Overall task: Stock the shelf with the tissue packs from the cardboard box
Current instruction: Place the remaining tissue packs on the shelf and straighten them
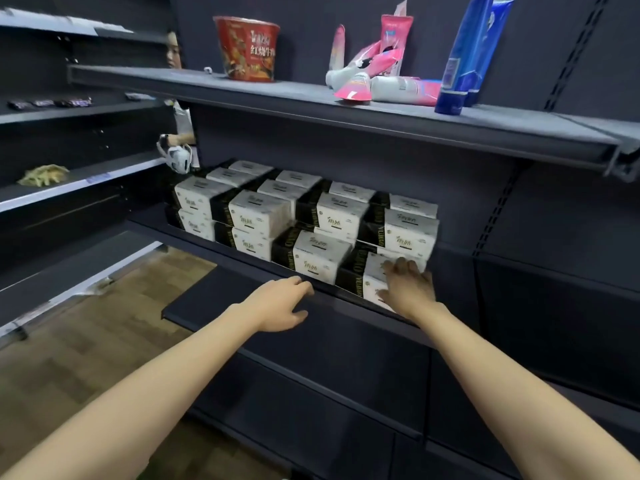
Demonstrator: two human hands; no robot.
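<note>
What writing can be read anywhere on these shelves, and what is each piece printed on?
"红烧牛": red noodle bowl on the upper shelf; the rest of its print is blurred.
"YURAO": black side band of the tissue packs on the middle shelf; only roughly legible.
Dark brush characters on the white pack faces: too blurred to read.
Pink tubes, blue tubes, shelf-edge tags at left: print too small to read.

Dark shelf [242,252] carries stacked tissue packs [322,258], seemingly two layers.
</note>
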